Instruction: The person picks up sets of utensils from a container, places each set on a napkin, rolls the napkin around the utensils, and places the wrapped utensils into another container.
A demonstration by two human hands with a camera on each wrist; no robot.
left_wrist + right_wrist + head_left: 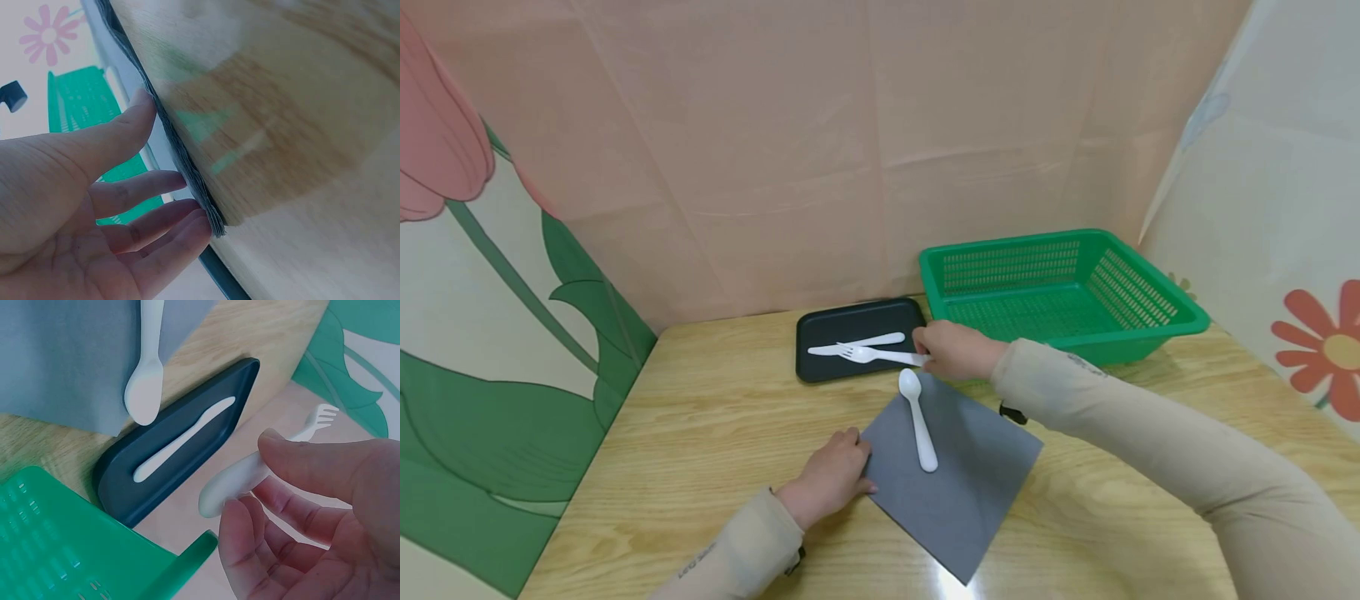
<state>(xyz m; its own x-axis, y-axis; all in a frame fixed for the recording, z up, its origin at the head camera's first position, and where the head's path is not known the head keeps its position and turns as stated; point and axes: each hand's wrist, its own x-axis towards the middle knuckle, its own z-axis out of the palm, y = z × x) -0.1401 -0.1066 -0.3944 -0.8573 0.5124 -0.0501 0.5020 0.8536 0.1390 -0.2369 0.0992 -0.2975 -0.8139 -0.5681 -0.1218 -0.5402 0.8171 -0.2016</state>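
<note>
In the head view my right hand (pixel 958 350) pinches a white plastic fork (pixel 880 356) by its handle, over the near right side of a black tray (pixel 820 329). The right wrist view has the fork (pixel 234 481) between thumb and fingertips, tines pointing away. A white knife (pixel 181 440) lies in the tray. On a grey folded napkin (pixel 977 467), turned cornerwise on the table, rests a white spoon (pixel 919 421), its bowl by the far corner. My left hand (pixel 827 479) touches the napkin's left corner; thumb and fingers rest along its layered edge (pixel 178 147).
A green plastic basket (pixel 1150 342) with slotted sides stands at the back right, beside the tray. Behind the wooden table (pixel 715 400) hangs a plain pinkish sheet (pixel 760 150). Flower-printed sheets flank both sides.
</note>
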